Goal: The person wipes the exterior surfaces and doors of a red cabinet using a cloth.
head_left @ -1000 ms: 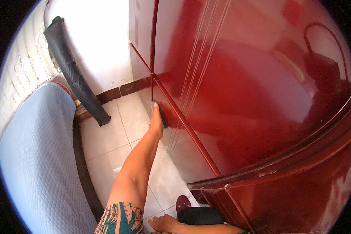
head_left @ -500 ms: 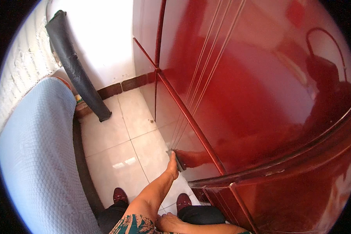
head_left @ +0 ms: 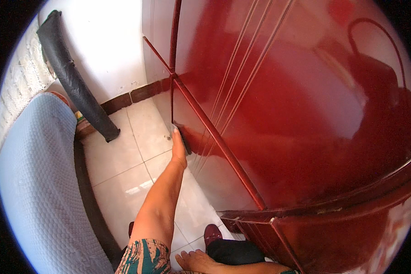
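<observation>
Holding a dark, narrow, flat-looking pad (head_left: 186, 143) against the lower face of a glossy dark-red cabinet (head_left: 283, 155), the left hand (head_left: 178, 150) sits at the far end of a straight arm on my feed. I see its thumb side uppermost; its fingers are hidden behind, but they look wrapped on the pad, which stands edge-on between palm and panel, near the floor. I have the right hand (head_left: 195, 261) at the lower edge, fingers loosely extended and nothing visible in it, just beside a black trouser leg (head_left: 237, 252). Near that leg I make out a shiny maroon shoe (head_left: 213, 234). A short sleeve patterned in green and peach (head_left: 144, 255) covers the upper left arm. Below spreads a floor of pale, glossy square tiles (head_left: 116, 160), and to my left bulges a light-blue, dimpled fabric cover (head_left: 36, 192). Beyond it, a long black tube-like roll (head_left: 75, 82) leans at a slant, its lower end on the tiles, before a white wall (head_left: 102, 45) edged with dark-brown skirting (head_left: 144, 93).
</observation>
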The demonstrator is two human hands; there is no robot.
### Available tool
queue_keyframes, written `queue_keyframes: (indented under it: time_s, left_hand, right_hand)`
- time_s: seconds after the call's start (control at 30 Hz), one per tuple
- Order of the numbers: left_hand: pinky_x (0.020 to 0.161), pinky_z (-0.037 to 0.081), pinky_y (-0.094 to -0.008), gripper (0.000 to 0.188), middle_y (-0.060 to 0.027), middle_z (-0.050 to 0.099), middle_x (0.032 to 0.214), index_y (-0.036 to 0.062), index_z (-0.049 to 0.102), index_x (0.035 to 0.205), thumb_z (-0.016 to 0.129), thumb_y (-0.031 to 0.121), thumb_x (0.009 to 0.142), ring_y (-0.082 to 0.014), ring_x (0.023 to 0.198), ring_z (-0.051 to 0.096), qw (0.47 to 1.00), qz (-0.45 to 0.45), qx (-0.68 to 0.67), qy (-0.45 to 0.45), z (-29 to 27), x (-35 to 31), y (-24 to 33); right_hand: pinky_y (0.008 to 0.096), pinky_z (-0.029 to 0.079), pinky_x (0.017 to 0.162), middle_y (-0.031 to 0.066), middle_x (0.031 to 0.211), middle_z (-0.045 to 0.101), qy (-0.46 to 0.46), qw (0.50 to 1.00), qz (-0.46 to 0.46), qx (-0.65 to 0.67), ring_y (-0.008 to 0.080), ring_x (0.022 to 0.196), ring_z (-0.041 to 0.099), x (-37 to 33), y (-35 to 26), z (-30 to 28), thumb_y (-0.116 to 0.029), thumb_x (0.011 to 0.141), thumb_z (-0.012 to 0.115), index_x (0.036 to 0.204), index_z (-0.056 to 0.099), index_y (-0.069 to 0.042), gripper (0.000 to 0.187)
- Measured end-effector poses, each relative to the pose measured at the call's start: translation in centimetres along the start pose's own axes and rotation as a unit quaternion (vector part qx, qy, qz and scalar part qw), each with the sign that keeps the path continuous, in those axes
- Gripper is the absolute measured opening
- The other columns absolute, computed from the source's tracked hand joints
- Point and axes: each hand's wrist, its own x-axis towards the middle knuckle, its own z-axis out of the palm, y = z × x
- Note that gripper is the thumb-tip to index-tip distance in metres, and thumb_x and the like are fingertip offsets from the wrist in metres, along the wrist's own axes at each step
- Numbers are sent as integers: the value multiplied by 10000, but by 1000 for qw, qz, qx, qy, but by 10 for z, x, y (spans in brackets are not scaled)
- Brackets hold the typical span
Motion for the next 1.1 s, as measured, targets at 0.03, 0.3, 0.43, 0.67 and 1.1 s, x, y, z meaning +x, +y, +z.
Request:
queue_keyframes:
  time_s: [0.03, 0.3, 0.43, 0.67, 1.1]
  left_hand:
    - [1064, 295, -407, 877, -152, 419, 1393, 51, 375, 1385, 338, 739, 842, -274, 1289, 388, 1000, 6, 3, -8, 3, -10, -7]
    - [1102, 235, -394, 861, -120, 235, 1507, 39, 149, 1468, 285, 671, 899, -286, 1362, 268, 978, -187, -85, -33, 2, -95, -85]
    - [1137, 116, -379, 810, -142, 75, 1540, 20, 95, 1469, 284, 598, 934, -283, 1414, 99, 998, -26, 22, 44, 7, -96, -76]
    - [1143, -2, -409, 662, -189, -15, 1540, -4, 51, 1468, 270, 388, 981, -317, 1427, -29, 917, 323, 233, -15, 103, -200, 7]
    - [1140, 123, -377, 874, -123, 81, 1536, 48, 72, 1478, 308, 661, 901, -251, 1412, 85, 971, 206, 117, -33, 53, -21, 102]
  right_hand:
    - [392, 460, 481, 159, 865, 606, 6, 1000, 4, 8, 283, 604, 624, 0, 2, -4, -166, 805, 522, 1075, 527, -8, 313]
    - [483, 469, 595, 215, 916, 591, -161, 979, 71, 103, 349, 726, 642, 11, -1, -5, -204, 876, 424, 1032, 535, -42, 252]
    - [516, 475, 694, 248, 987, 590, -218, 962, 62, 155, 386, 810, 637, 24, -8, -15, -202, 884, 410, 1103, 533, -42, 298]
    - [524, 483, 781, 259, 1025, 596, -210, 954, 21, 214, 409, 869, 628, 16, 13, -29, -182, 872, 412, 1128, 532, -28, 322]
    - [477, 492, 511, 180, 775, 577, -90, 994, 1, 65, 366, 652, 638, 18, -5, 10, -198, 866, 457, 918, 507, -30, 182]
